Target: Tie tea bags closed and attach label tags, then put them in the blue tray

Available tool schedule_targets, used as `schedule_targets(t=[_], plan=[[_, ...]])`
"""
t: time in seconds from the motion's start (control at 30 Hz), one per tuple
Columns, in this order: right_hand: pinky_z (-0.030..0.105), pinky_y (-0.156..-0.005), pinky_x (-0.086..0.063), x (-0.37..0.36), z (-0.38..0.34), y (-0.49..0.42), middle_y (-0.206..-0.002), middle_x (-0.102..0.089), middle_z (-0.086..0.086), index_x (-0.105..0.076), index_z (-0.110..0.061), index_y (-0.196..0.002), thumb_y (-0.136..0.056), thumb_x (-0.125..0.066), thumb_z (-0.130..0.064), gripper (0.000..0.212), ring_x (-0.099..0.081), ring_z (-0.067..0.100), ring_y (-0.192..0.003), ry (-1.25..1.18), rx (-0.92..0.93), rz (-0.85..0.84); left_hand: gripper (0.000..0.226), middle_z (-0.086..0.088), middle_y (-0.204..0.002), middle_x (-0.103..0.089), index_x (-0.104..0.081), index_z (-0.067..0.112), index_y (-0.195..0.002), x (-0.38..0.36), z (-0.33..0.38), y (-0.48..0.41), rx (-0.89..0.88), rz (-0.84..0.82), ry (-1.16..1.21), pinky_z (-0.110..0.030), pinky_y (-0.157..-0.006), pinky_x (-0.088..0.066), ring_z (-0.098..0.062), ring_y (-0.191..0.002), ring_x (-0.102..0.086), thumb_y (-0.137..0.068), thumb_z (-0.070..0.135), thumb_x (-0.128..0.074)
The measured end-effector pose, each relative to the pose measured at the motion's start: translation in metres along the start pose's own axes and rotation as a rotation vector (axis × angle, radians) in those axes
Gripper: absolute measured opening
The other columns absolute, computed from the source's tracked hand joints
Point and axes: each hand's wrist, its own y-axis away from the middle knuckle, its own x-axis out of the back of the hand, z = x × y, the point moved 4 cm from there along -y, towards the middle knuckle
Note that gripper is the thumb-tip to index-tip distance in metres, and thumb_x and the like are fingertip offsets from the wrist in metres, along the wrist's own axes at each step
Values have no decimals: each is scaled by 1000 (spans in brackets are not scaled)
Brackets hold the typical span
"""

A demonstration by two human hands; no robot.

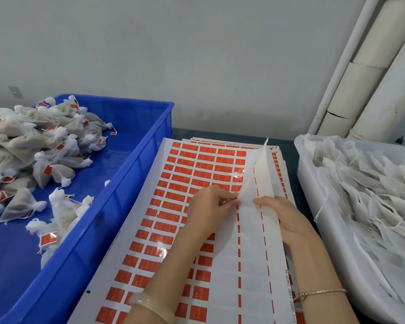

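– Grey wall (pixel 197 54) behind, was it?
– Yes, with pale pipes (pixel 365 73) running up the right corner and a dark table (pixel 288 146) below.
– Where was the tray (pixel 131 192)?
– At the left, blue, against the sheets (pixel 180 174). Bags (pixel 21 141) lay heaped in its far left part, white, necks bunched, red tags (pixel 48 238) hanging from several.
– And the sheets?
– Stacked in the middle, the top one covered in rows of red labels. Its right columns were bare white between red dashed lines.
– What were the hands doing?
– The left hand (pixel 208 204) had its fingers curled, tips pinched together at the foot of a thin see-through strip (pixel 260 169) that stood up off the sheet. Whether a label was also between the tips, I couldn't tell.
– The right hand (pixel 288 218)?
– It lay on the bare columns, fingers relaxed and gripping nothing, one tip touching the strip's foot.
– Anything on the wrists?
– A pale bangle (pixel 150 305) on the left, a thin chain (pixel 320 293) on the right.
– And further right?
– A white tub (pixel 306 174) just beside the sheets, full of flat bags (pixel 372 195) with loose strings
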Motion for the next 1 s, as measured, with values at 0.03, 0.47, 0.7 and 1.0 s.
schedule_targets(t=[0.03, 0.47, 0.7, 1.0], plan=[[56, -95, -48, 0, 0, 0, -100, -69, 11, -57, -24, -101, -87, -68, -25, 18, -65, 35, -97, 3, 4, -2, 31, 11, -106, -70, -69, 26, -116, 0, -1, 0, 0, -4, 6, -7, -68, -37, 1, -73, -52, -88, 37, -65], [52, -92, -51, -1, -1, -1, -99, -68, 8, -55, -27, -99, -88, -66, -27, 16, -66, 32, -92, 43, 20, 37, 28, 15, -105, -70, -72, 30, -110, 4, -5, -5, 60, 22, 63, -8, -67, -41, 2, -76, -58, -85, 42, -68], [49, -86, -54, -3, -1, 1, -97, -69, 6, -55, -29, -99, -88, -67, -26, 17, -67, 30, -90, 29, 35, 27, 28, 15, -96, -70, -74, 26, -105, 2, -4, -4, 88, 16, 139, -12, -72, -46, -2, -78, -59, -81, 41, -72], [54, -92, -50, -2, -1, -1, -100, -68, 7, -55, -29, -100, -88, -67, -26, 18, -65, 32, -94, 33, 28, 30, 23, 13, -102, -71, -74, 25, -107, 7, -2, -3, 49, 55, 133, -8, -72, -42, 3, -78, -58, -86, 34, -69]])
